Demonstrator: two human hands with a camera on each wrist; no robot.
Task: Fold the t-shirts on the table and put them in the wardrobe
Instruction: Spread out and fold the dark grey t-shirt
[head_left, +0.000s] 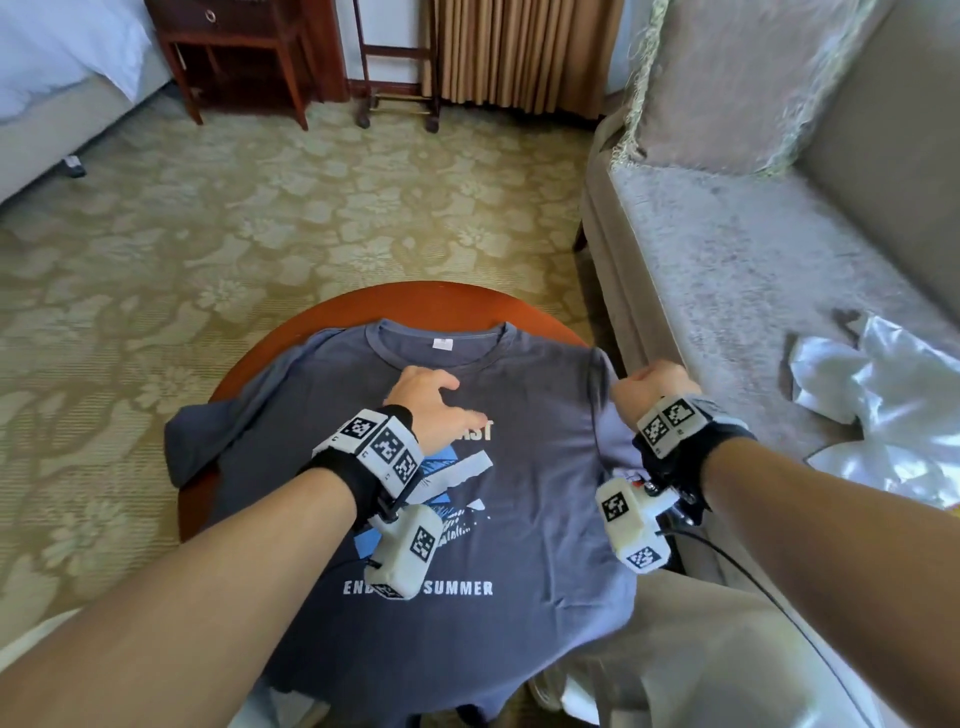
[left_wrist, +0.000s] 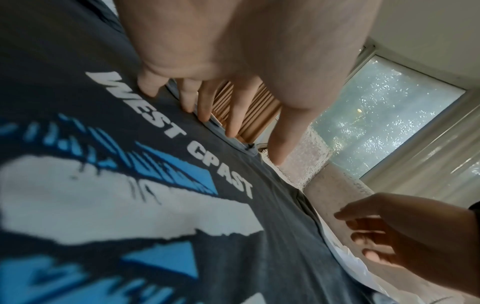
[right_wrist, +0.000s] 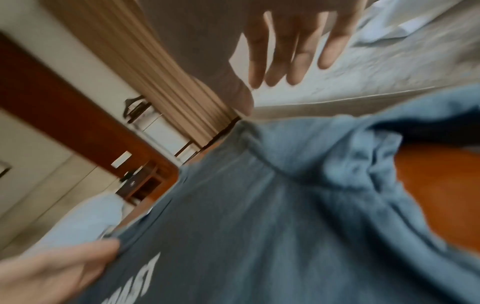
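Observation:
A grey-blue t-shirt (head_left: 540, 519) with a "WEST COAST" print lies face up on a round wooden table (head_left: 322, 325), collar at the far side. Its left sleeve (head_left: 208, 441) droops over the table edge. My left hand (head_left: 436, 400) rests flat on the chest just below the collar, its fingertips (left_wrist: 153, 88) pressing the cloth (left_wrist: 259, 246). My right hand (head_left: 652, 384) hovers at the right shoulder; the right wrist view shows its fingers (right_wrist: 293, 61) extended above the bunched right sleeve (right_wrist: 363, 148), holding nothing. The left wrist view shows the right hand (left_wrist: 389, 232) beside the shirt's edge.
A beige sofa (head_left: 753, 260) stands close on the table's right, with a crumpled white bag (head_left: 883, 395) and a cushion (head_left: 727, 78) on it. Patterned carpet (head_left: 260, 208) lies beyond the table. A bed (head_left: 52, 78), a wooden nightstand (head_left: 234, 52) and a luggage rack (head_left: 397, 78) line the far side.

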